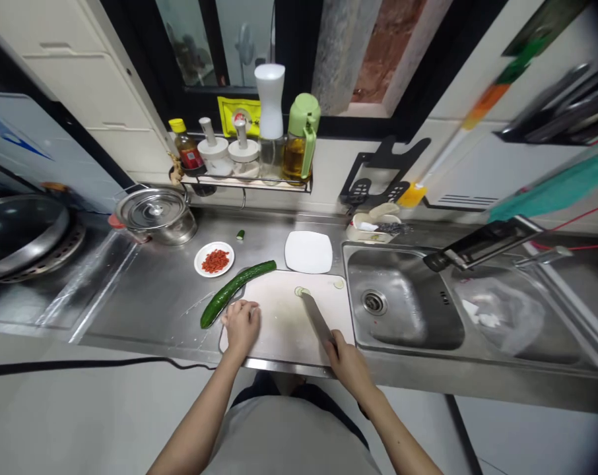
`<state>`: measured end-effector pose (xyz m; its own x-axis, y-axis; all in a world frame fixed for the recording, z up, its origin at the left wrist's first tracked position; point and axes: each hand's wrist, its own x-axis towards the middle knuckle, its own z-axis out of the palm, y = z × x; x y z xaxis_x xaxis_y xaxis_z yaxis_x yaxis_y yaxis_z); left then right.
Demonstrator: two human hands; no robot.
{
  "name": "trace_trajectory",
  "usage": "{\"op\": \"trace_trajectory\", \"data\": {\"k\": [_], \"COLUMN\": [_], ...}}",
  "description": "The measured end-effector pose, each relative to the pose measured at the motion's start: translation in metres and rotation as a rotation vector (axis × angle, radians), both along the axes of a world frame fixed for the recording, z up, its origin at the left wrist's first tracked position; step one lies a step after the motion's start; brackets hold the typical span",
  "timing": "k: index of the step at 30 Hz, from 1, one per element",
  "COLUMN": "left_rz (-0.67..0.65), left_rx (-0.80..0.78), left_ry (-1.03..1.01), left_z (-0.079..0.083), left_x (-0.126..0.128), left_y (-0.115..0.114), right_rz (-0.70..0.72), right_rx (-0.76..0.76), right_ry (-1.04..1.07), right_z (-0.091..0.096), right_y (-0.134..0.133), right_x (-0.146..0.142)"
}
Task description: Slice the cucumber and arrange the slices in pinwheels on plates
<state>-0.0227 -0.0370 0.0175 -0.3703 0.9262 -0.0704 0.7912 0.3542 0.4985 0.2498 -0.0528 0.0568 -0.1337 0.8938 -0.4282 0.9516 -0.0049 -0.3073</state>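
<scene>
My right hand (346,359) is wrapped round the handle of a kitchen knife (317,320). The blade points away from me over a white cutting board (274,336), its tip at a few thin cucumber slices (299,291). Another pale slice (338,284) lies near the board's far right corner. Over the board's left edge is my left hand (241,326), fingers bent and somewhat apart, with nothing visible in them. Just beyond it a long green cucumber (234,290) lies slanted, partly on the board's far left edge. A small cucumber end (240,235) sits on the counter behind.
A plate of chopped red pieces (198,262) and a white square plate (309,252) stand behind the board. The sink (402,297) adjoins on the right. A lidded steel pot (173,224) and a wok (22,231) are left. A condiment rack (274,186) hangs above.
</scene>
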Motion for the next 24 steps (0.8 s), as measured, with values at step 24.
{"op": "trace_trajectory", "data": {"k": [24], "left_rz": [-0.553], "left_rx": [-0.023], "left_ry": [0.124], "left_z": [-0.017], "left_x": [0.104], "left_y": [0.092], "right_rz": [-0.174], "right_rx": [0.037], "right_ry": [0.045], "right_z": [-0.010], "right_y": [0.004], "right_x": [0.039]}}
